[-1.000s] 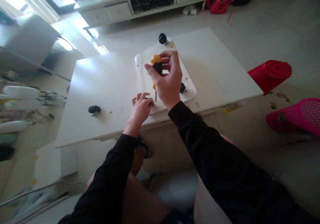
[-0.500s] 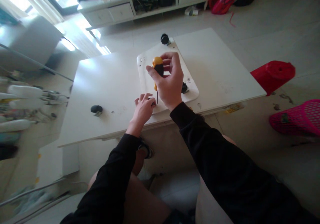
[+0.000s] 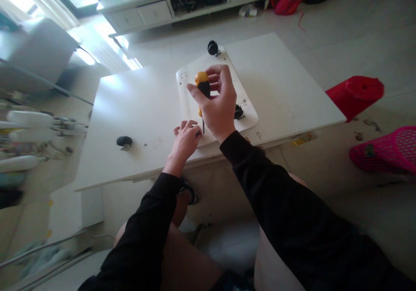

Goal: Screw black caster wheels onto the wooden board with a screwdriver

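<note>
My right hand (image 3: 219, 96) grips a yellow-and-black screwdriver (image 3: 203, 88) by its handle, shaft pointing down. The tip meets the near left corner of a white board (image 3: 188, 105) with rounded corners. At that corner my left hand (image 3: 186, 139) curls its fingers round a black caster (image 3: 198, 132), mostly hidden beneath them. Another caster (image 3: 213, 48) stands at the board's far corner, and a third caster (image 3: 239, 111) sits at its right, partly behind my right hand. Small holes show in the board's far left corner.
The board lies on a white table (image 3: 279, 74). A loose caster (image 3: 124, 142) rests on the table's left part. Beyond the right edge are a red stool or bucket (image 3: 355, 96) and a pink mesh basket (image 3: 383, 152). A white cabinet (image 3: 139, 16) stands behind.
The screwdriver's handle has tilted slightly to the left with my right hand. My left hand stays at the board's corner; the whole view has shifted a little.
</note>
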`<action>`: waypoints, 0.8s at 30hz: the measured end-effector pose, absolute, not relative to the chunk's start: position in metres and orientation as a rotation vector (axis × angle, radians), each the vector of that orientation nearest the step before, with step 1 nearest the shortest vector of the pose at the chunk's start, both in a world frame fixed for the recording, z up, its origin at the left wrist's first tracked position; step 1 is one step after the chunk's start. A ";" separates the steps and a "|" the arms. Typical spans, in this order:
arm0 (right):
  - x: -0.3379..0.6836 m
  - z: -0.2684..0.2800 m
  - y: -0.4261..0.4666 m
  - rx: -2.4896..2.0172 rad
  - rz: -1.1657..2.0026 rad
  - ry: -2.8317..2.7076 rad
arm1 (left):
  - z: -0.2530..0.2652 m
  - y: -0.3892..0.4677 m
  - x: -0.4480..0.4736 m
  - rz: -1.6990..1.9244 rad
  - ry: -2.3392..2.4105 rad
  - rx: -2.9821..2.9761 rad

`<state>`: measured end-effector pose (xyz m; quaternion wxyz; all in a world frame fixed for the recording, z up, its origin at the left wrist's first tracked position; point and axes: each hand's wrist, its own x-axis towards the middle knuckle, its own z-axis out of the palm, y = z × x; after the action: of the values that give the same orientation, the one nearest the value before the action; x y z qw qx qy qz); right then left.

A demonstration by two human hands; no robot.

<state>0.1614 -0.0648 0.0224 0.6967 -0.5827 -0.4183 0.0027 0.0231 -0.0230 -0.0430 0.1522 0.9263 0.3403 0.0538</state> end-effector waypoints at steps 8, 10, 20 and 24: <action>0.164 0.022 -0.064 -1.269 -0.003 -0.945 | -0.041 -0.025 0.024 0.196 0.986 2.691; 0.164 0.022 -0.064 -1.266 -0.002 -0.932 | -0.039 -0.025 0.022 0.183 0.994 2.699; 0.160 0.028 -0.068 -1.350 0.019 -0.934 | -0.043 -0.023 0.022 0.267 0.967 2.633; 0.160 0.036 -0.072 -1.314 0.061 -0.865 | -0.028 -0.015 0.019 0.434 1.006 2.520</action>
<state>0.1598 -0.0716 0.0358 0.7058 -0.5913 -0.3892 0.0275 0.0186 -0.0147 -0.0285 0.1958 0.8993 0.3590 0.1550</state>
